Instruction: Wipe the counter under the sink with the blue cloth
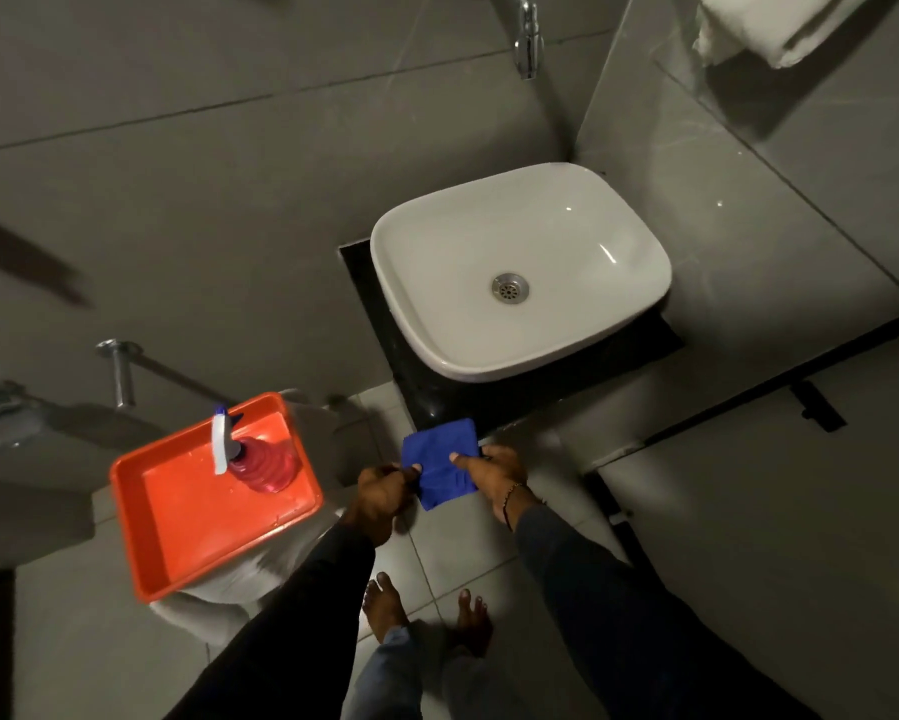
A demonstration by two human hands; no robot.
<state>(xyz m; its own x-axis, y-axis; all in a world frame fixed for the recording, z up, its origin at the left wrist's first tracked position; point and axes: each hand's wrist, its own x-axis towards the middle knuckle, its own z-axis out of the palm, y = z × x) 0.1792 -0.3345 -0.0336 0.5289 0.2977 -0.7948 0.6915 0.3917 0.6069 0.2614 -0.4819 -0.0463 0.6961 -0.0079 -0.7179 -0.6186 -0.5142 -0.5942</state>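
Note:
The blue cloth is held spread between both hands, just in front of the black counter's near corner. My left hand pinches its left edge and my right hand grips its right edge. The white basin sits on the black counter, which shows as a dark strip along the basin's left and near sides. The cloth's far edge overlaps the counter's front edge; I cannot tell whether it touches.
An orange tray with a pink spray bottle rests on the white toilet at the left. A chrome tap juts from the wall above the basin. Grey tiled walls stand behind and right; bare feet are on the floor.

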